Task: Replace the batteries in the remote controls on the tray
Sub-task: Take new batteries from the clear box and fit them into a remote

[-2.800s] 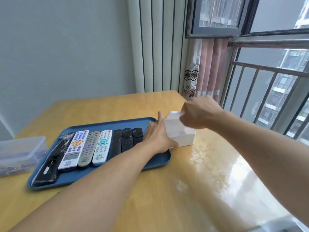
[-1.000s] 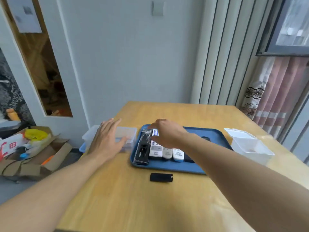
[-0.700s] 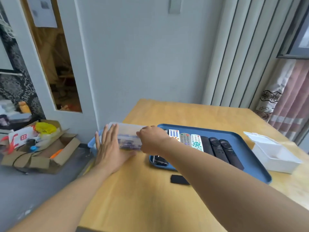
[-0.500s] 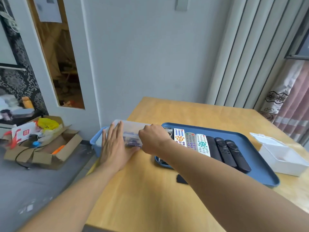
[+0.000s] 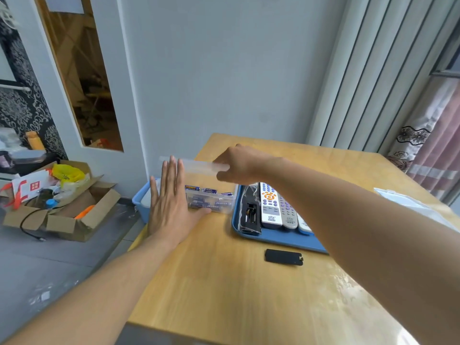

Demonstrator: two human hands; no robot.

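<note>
Remote controls (image 5: 271, 207) lie side by side on blue tray (image 5: 273, 239), centre-right of bench (image 5: 224, 282); leftmost black one is in clear wrap. Button lettering too small to read. Clear battery box (image 5: 211, 201) sits touching tray's left edge, open; blue battery labels inside blurred, unreadable. Left hand (image 5: 169, 205): fingers straight, flat against box's left end. Right hand (image 5: 239, 164): fingers pinch the clear lid (image 5: 199, 166), held above box. Black battery cover (image 5: 283, 256) lies on bench near tray.
</note>
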